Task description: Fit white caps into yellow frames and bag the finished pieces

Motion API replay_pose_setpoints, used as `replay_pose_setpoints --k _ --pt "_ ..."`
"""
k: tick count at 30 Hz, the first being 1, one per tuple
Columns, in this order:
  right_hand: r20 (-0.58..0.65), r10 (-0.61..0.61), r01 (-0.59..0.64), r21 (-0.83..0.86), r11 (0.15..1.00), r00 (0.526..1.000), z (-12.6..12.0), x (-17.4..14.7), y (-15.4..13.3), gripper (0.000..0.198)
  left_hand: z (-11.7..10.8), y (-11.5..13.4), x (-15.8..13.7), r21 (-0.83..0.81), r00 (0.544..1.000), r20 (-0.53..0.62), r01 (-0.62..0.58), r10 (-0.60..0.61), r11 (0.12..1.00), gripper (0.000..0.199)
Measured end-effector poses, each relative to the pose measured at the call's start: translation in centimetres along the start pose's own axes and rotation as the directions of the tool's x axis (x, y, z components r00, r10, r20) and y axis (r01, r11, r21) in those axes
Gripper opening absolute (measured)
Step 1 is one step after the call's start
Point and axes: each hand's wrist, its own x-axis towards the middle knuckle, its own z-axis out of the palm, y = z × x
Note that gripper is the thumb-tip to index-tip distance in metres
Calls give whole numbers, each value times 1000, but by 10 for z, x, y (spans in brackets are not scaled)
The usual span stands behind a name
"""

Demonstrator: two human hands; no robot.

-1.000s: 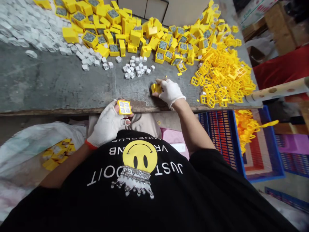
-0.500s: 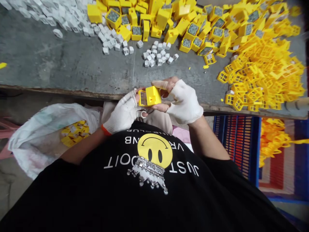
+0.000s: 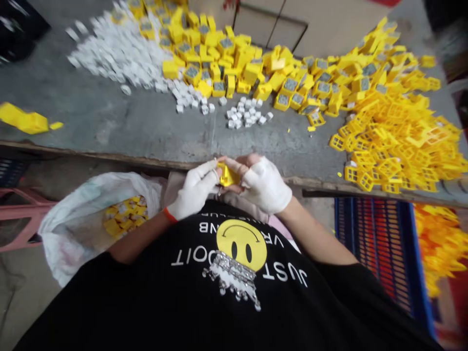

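Note:
Between my gloved hands, just off the front edge of the table, is a small yellow plastic case point(image 3: 228, 176). My left hand point(image 3: 195, 189) grips its left end, fingers closed around it. From the other side my right hand point(image 3: 263, 184) holds it between thumb and fingers, covering much of it. Both white gloves leave the fingertips bare. On the table beyond my hands lies a loose cluster of small white cube-like pieces point(image 3: 245, 113). Yellow four-pane frames point(image 3: 395, 156) are heaped to the right of them.
Yellow cases with grey contents point(image 3: 252, 73) pile along the back of the table point(image 3: 153, 126), beside a white heap point(image 3: 120, 53). Below on the left, a white sack point(image 3: 62, 243) holds yellow pieces. A blue crate point(image 3: 373, 243) stands below right, a pink stool point(image 3: 22, 214) far left.
The camera view has tilted up, showing more of the table's far side. The yellow case has turned in my hands, which have drawn closer together around it.

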Motion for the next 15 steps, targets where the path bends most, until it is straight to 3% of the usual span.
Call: replay_pose_setpoints --k 2,5,8,11,13,15 --pt "-75 9 -5 54 999 997 12 2 -1 56 -4 5 0 141 998 17 -63 62 988 63" --pt "-150 127 -58 395 917 981 23 9 7 64 -6 14 -1 320 983 14 -176 181 931 52" --pt "-51 275 -150 734 662 960 24 16 12 63 -5 22 -5 504 930 78 -347 359 791 35" --pt "18 365 -206 851 484 931 23 17 4 55 -5 26 -12 589 875 143 -451 463 671 31" --pt "74 437 -241 908 342 896 26 16 -4 57 -9 24 -13 590 884 134 -434 448 680 29" --pt "193 457 -294 942 162 868 30 16 -11 62 -13 21 -12 542 917 110 -379 384 750 36"
